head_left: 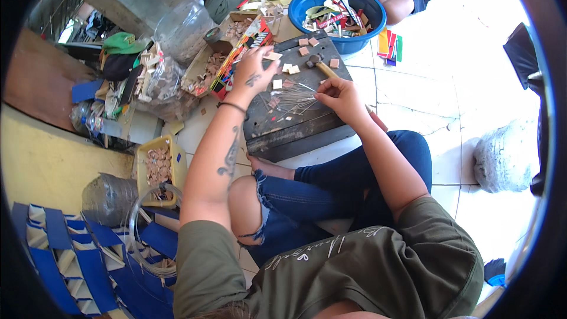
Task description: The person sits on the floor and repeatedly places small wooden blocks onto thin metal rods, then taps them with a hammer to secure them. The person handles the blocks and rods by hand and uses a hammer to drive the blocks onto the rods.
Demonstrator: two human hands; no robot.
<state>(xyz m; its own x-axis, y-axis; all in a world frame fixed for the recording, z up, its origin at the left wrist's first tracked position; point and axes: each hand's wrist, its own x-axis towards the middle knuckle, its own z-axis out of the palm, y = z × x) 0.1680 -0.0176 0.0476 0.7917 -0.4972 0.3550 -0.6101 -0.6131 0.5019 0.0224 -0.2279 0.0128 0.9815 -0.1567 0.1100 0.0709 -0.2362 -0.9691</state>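
Note:
My left hand (253, 71) is raised over the far left part of a low dark work block (277, 133), with a small pale square piece (272, 56) at its fingertips. Thumb and forefinger of my right hand (339, 99) are pinched together at the block's right side, on what looks like a thin wire (306, 87). Between the hands lies a loose heap of thin wires (295, 99). A hammer (322, 67) with a wooden handle rests beyond my right hand. Several small square pieces (293, 70), pale and brownish, are scattered around it.
Behind the block stands a blue basin (295, 16) of coloured strips. Boxes of small brown pieces (215, 70) are at the left, near filled plastic bags (171, 77). A yellow bin (142, 168) sits lower left. Other people (407, 0) sit across from me.

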